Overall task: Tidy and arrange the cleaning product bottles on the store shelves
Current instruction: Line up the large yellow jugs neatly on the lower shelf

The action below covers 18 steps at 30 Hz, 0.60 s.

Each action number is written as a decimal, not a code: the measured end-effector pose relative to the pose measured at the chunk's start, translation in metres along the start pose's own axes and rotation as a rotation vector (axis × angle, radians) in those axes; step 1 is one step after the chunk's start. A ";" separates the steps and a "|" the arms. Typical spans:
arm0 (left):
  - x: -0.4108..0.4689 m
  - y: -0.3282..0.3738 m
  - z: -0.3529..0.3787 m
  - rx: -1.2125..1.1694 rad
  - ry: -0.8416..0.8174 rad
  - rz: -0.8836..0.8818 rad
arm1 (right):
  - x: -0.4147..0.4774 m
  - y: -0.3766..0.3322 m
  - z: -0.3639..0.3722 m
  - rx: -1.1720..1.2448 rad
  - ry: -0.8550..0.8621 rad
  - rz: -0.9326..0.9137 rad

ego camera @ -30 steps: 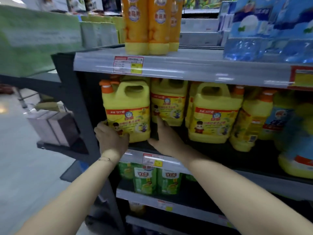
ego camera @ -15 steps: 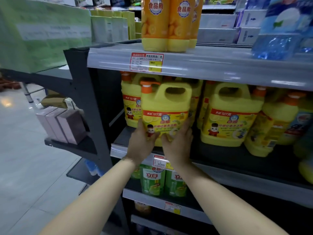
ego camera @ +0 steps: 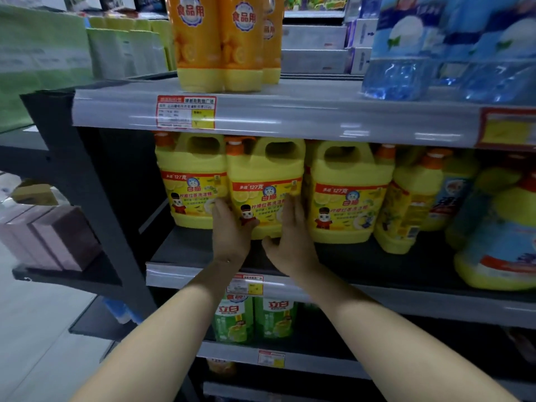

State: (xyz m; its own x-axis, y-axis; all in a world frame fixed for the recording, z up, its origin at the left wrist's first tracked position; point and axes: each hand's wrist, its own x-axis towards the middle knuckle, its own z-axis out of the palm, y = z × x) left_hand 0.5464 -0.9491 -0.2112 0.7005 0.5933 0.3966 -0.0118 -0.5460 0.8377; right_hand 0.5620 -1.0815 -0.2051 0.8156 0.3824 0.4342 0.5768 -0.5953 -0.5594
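Since half a second ago the middle yellow jug (ego camera: pixel 265 175) has gone back from the shelf's front edge into line with its neighbours. My grip is on its lower part. My left hand (ego camera: pixel 232 236) clasps the lower left corner, thumb curled over the front of the label and fingers tucked into the gap beside the left jug (ego camera: pixel 191 184). My right hand (ego camera: pixel 290 248) lies flatter, with its fingers straight up along the right front edge and its thumb spread low by the base. This jug is bright yellow and upright, with a loop handle moulded into its top, an orange pump cap at its upper left, and a label with a red band, lemon slices and a small cartoon figure in a red coat. It stands between the left jug and the right jug (ego camera: pixel 348 198), both of the same kind, close on either side. All three sit on the dark middle shelf (ego camera: pixel 185 250). More yellow bottles crowd in to the right, blurred. Above, the grey upper shelf (ego camera: pixel 290 117) carries a red and yellow price tag (ego camera: pixel 186 112), orange bottles (ego camera: pixel 220 39) and blue packs (ego camera: pixel 435 53). Below my wrists, green bottles (ego camera: pixel 252 317) stand on a lower shelf. To the left are pink boxes (ego camera: pixel 52 239) and the pale tiled floor (ego camera: pixel 34 343). Both my forearms are bare and reach up and forward, drawing together at the jug.
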 end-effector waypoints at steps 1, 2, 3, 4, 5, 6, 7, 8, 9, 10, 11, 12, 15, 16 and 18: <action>0.001 0.000 0.001 -0.001 -0.004 -0.006 | 0.001 0.001 -0.003 0.005 -0.017 -0.002; 0.001 0.000 0.002 0.009 -0.008 -0.011 | 0.001 0.003 -0.006 0.014 -0.033 -0.002; 0.001 0.000 0.003 0.024 -0.008 -0.013 | 0.001 0.005 -0.010 0.025 -0.049 -0.005; 0.001 0.000 0.003 0.035 -0.006 -0.010 | 0.000 0.007 -0.013 0.036 -0.063 -0.012; -0.001 0.001 0.003 0.052 0.003 -0.001 | -0.001 0.010 -0.017 0.051 -0.067 -0.024; -0.003 0.002 0.003 0.086 0.031 0.008 | -0.002 0.013 -0.021 0.066 -0.054 -0.038; -0.007 0.005 0.003 0.145 0.084 0.005 | -0.004 0.016 -0.026 0.076 -0.010 -0.047; -0.012 0.008 0.004 0.213 0.144 -0.005 | -0.006 0.020 -0.031 0.076 0.067 -0.044; -0.018 0.012 0.007 0.260 0.188 0.006 | -0.008 0.026 -0.035 0.073 0.164 -0.026; -0.025 0.017 0.011 0.273 0.188 0.064 | -0.010 0.032 -0.039 0.079 0.257 0.005; -0.032 0.020 0.017 0.258 0.142 0.158 | -0.013 0.038 -0.043 0.092 0.335 0.043; -0.038 0.024 0.024 0.223 0.068 0.241 | -0.015 0.044 -0.046 0.110 0.394 0.081; -0.049 0.044 0.048 0.097 -0.157 0.333 | -0.015 0.060 -0.057 0.155 0.426 0.225; -0.051 0.053 0.057 0.062 -0.209 0.335 | -0.015 0.067 -0.059 0.175 0.400 0.273; -0.052 0.068 0.075 0.015 -0.288 0.300 | -0.012 0.076 -0.066 0.237 0.363 0.335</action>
State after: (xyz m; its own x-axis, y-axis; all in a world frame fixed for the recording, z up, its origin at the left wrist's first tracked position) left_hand 0.5626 -1.0615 -0.2026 0.8386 0.2183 0.4991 -0.2368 -0.6789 0.6950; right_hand 0.5930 -1.1787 -0.2063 0.9127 -0.0941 0.3977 0.3169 -0.4512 -0.8342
